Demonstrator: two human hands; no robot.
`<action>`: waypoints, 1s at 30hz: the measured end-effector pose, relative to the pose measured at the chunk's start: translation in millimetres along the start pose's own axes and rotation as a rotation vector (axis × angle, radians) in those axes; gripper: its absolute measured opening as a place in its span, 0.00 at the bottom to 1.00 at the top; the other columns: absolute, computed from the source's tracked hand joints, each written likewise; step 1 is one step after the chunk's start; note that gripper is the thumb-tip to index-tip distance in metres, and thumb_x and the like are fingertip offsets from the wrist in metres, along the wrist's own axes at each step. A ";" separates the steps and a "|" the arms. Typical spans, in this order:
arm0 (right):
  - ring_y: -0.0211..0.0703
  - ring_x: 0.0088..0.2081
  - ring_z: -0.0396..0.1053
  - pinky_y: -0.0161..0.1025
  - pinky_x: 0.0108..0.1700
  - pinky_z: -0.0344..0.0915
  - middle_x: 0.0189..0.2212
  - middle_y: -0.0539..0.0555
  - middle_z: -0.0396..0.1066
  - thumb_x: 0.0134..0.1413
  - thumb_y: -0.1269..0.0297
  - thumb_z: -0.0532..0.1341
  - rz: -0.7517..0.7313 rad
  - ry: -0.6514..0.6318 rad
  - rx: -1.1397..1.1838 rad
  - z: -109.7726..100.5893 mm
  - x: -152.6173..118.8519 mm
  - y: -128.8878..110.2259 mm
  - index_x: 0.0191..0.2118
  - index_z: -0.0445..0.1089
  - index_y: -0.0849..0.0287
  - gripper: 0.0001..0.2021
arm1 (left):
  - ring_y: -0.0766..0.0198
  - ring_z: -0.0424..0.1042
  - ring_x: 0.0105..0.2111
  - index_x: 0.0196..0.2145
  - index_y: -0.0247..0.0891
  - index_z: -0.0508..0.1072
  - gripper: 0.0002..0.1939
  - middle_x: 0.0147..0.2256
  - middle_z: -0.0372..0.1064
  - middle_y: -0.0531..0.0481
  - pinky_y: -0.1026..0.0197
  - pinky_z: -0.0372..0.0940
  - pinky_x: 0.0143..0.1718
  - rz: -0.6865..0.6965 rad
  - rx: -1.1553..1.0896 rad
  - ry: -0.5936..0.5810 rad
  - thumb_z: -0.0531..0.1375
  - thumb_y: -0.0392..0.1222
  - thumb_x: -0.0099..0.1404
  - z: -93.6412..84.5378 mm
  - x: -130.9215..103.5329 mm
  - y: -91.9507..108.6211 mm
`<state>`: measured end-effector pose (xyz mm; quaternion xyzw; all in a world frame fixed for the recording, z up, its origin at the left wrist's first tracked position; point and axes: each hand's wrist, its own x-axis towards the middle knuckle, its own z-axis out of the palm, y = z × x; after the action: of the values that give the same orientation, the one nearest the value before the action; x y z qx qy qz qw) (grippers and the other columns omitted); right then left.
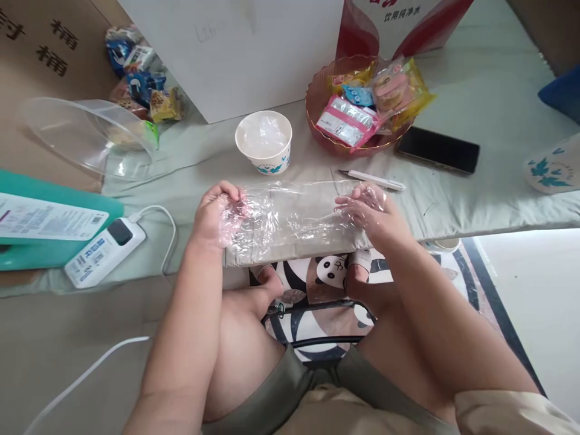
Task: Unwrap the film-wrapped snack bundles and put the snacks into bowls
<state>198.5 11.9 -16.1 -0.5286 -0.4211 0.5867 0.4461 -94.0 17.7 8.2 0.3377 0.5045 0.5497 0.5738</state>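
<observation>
A sheet of clear, crinkled plastic film (290, 217) is stretched between my two hands over the front edge of the covered table. My left hand (215, 214) has its fingers curled around the film's left end. At the right end, my right hand (374, 211) grips the film, its fingers partly seen through the shiny plastic. Just beyond the film stands a white paper cup (272, 164) with blue-green leaves, holding clear, crumpled plastic. A white pen-like tool (376, 180) lies behind my right hand.
A red glass bowl (317, 130) of wrapped snacks stands behind, beside a black phone (438, 150). Leftward are a clear plastic tub (81, 139), a green jug (40, 193) and a white power bank (106, 251) with a cable. Another paper cup (555, 166) stands far right.
</observation>
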 end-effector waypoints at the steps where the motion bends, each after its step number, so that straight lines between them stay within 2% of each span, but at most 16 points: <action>1: 0.36 0.30 0.73 0.36 0.31 0.70 0.36 0.50 0.76 0.52 0.59 0.68 -0.011 0.023 -0.002 0.6 1.0 0.3 0.35 0.62 0.54 0.13 | 0.72 0.63 0.18 0.18 0.38 0.70 0.05 0.23 0.65 0.53 0.67 0.56 0.18 0.015 0.027 0.006 0.62 0.32 0.46 1.4 1.4 -2.1; 4: 0.30 0.21 0.62 0.33 0.24 0.63 0.35 0.48 0.74 0.53 0.60 0.66 -0.078 0.095 -0.041 -1.3 3.0 -0.1 0.36 0.63 0.54 0.11 | 0.72 0.63 0.17 0.16 0.37 0.69 0.04 0.21 0.64 0.52 0.67 0.56 0.17 0.035 0.108 0.002 0.59 0.32 0.45 7.5 4.8 -7.6; 6: 0.30 0.24 0.63 0.32 0.25 0.62 0.38 0.50 0.75 0.50 0.62 0.68 -0.102 0.133 -0.036 -4.9 3.2 -0.6 0.39 0.65 0.53 0.13 | 0.72 0.64 0.17 0.17 0.37 0.70 0.04 0.22 0.65 0.52 0.67 0.57 0.18 0.024 0.110 0.008 0.58 0.32 0.46 11.7 5.7 -9.4; 8: 0.32 0.28 0.66 0.32 0.28 0.63 0.42 0.51 0.75 0.44 0.64 0.71 -0.104 0.139 0.007 -9.2 3.4 -0.6 0.44 0.67 0.53 0.19 | 0.71 0.66 0.17 0.17 0.37 0.68 0.04 0.24 0.67 0.51 0.67 0.59 0.18 -0.003 0.076 0.028 0.58 0.32 0.47 14.7 5.8 -9.8; 10: 0.32 0.30 0.66 0.32 0.29 0.63 0.43 0.51 0.75 0.41 0.64 0.71 -0.113 0.130 0.058 -13.3 5.0 0.3 0.44 0.68 0.53 0.22 | 0.71 0.66 0.18 0.18 0.37 0.66 0.05 0.24 0.67 0.51 0.68 0.61 0.18 -0.024 0.024 0.052 0.59 0.32 0.47 16.0 5.6 -9.5; 15: 0.29 0.22 0.53 0.31 0.23 0.51 0.30 0.46 0.65 0.43 0.64 0.67 -0.142 0.238 0.143 -22.1 18.4 5.9 0.34 0.63 0.54 0.13 | 0.73 0.61 0.17 0.18 0.38 0.66 0.08 0.22 0.63 0.53 0.70 0.58 0.17 -0.044 -0.012 0.086 0.62 0.36 0.50 15.5 5.1 -8.9; 19: 0.29 0.24 0.57 0.32 0.25 0.54 0.34 0.48 0.65 0.47 0.68 0.59 -0.218 0.439 0.119 -30.6 28.8 9.6 0.35 0.62 0.54 0.07 | 0.69 0.65 0.18 0.19 0.39 0.65 0.17 0.21 0.62 0.51 0.67 0.60 0.16 -0.112 -0.011 0.130 0.61 0.49 0.61 15.9 2.0 -8.2; 20: 0.30 0.25 0.59 0.32 0.27 0.56 0.35 0.48 0.65 0.49 0.68 0.58 -0.272 0.485 0.079 -33.4 30.6 9.6 0.35 0.63 0.54 0.06 | 0.68 0.67 0.19 0.19 0.39 0.66 0.18 0.22 0.62 0.51 0.67 0.62 0.17 -0.116 0.002 0.137 0.61 0.50 0.61 16.1 0.3 -7.5; 22: 0.33 0.29 0.63 0.34 0.31 0.61 0.35 0.49 0.65 0.56 0.67 0.57 -0.426 0.522 -0.036 -39.3 33.5 7.5 0.36 0.65 0.54 0.02 | 0.67 0.71 0.23 0.21 0.39 0.67 0.14 0.24 0.63 0.52 0.68 0.64 0.18 -0.107 0.062 0.088 0.66 0.46 0.55 17.1 -4.5 -4.6; 23: 0.35 0.32 0.65 0.36 0.34 0.63 0.35 0.50 0.65 0.58 0.65 0.58 -0.503 0.504 -0.102 -41.7 34.7 4.9 0.36 0.65 0.53 0.01 | 0.66 0.73 0.25 0.22 0.38 0.69 0.11 0.26 0.63 0.52 0.68 0.64 0.18 -0.105 0.099 0.026 0.69 0.42 0.51 17.9 -7.5 -2.4; 25: 0.41 0.38 0.69 0.40 0.41 0.67 0.35 0.51 0.67 0.61 0.61 0.60 -0.602 0.413 -0.211 -43.5 35.5 -4.2 0.37 0.67 0.53 0.03 | 0.61 0.77 0.30 0.25 0.38 0.71 0.13 0.29 0.64 0.51 0.70 0.58 0.14 -0.125 0.151 -0.124 0.71 0.35 0.43 20.7 -14.2 3.6; 27: 0.46 0.44 0.72 0.45 0.46 0.68 0.37 0.53 0.70 0.59 0.58 0.64 -0.605 0.262 -0.279 -39.1 32.5 -18.2 0.39 0.69 0.53 0.06 | 0.57 0.79 0.32 0.25 0.39 0.70 0.16 0.30 0.65 0.50 0.70 0.51 0.12 -0.172 0.156 -0.213 0.72 0.31 0.40 25.2 -21.5 10.4; 28: 0.48 0.46 0.72 0.47 0.49 0.69 0.38 0.54 0.72 0.58 0.57 0.66 -0.582 0.158 -0.300 -34.6 29.0 -26.4 0.40 0.71 0.52 0.08 | 0.56 0.78 0.31 0.25 0.39 0.69 0.17 0.30 0.65 0.49 0.69 0.52 0.13 -0.197 0.151 -0.226 0.72 0.29 0.40 28.1 -25.2 13.8; 30: 0.50 0.51 0.73 0.50 0.56 0.68 0.43 0.54 0.75 0.53 0.55 0.70 -0.522 -0.111 -0.320 -22.0 18.8 -42.4 0.44 0.73 0.52 0.15 | 0.58 0.77 0.28 0.24 0.40 0.67 0.18 0.30 0.66 0.50 0.65 0.62 0.17 -0.251 0.138 -0.221 0.71 0.25 0.41 34.2 -32.5 19.8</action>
<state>222.9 41.1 18.4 -0.4334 -0.6531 0.4067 0.4692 -63.6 -4.8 42.5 0.3691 0.5131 0.3974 0.6653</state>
